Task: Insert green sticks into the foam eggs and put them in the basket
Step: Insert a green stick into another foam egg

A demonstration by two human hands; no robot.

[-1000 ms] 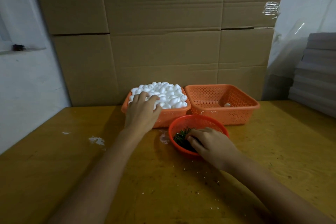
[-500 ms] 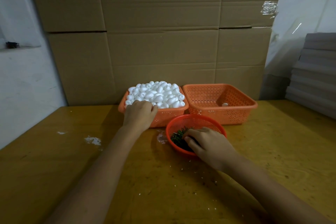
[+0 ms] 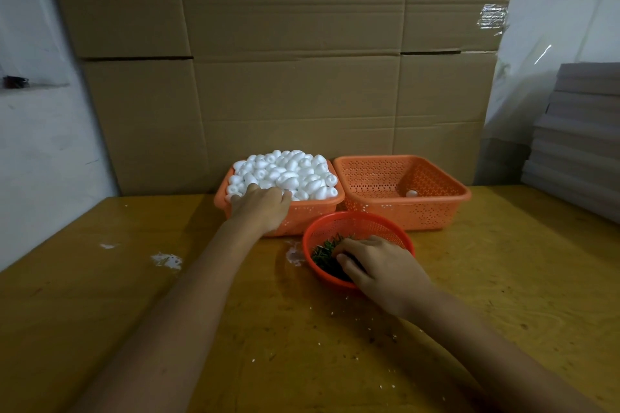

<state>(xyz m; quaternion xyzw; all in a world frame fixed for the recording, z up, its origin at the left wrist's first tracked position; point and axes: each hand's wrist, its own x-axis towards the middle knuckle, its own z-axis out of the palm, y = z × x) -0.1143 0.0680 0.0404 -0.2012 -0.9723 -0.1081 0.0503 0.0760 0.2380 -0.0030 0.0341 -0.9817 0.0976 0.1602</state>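
Note:
White foam eggs are heaped in the left orange basket. My left hand sits at the pile's front edge, knuckles up, fingers curled down round an egg. To its right, the other orange basket holds a single foam egg. In front stands a round red basket with green sticks in it. My right hand reaches into this basket, its thumb and fingers closing on the sticks. Both hands' fingertips are hidden.
Stacked cardboard boxes form a wall right behind the baskets. Grey boards are piled at the right edge. White foam crumbs lie on the yellow wooden table to the left.
My left hand has drawn back from deeper in the egg pile to the basket's front edge, its fingers curling. My right hand has stayed among the green sticks.

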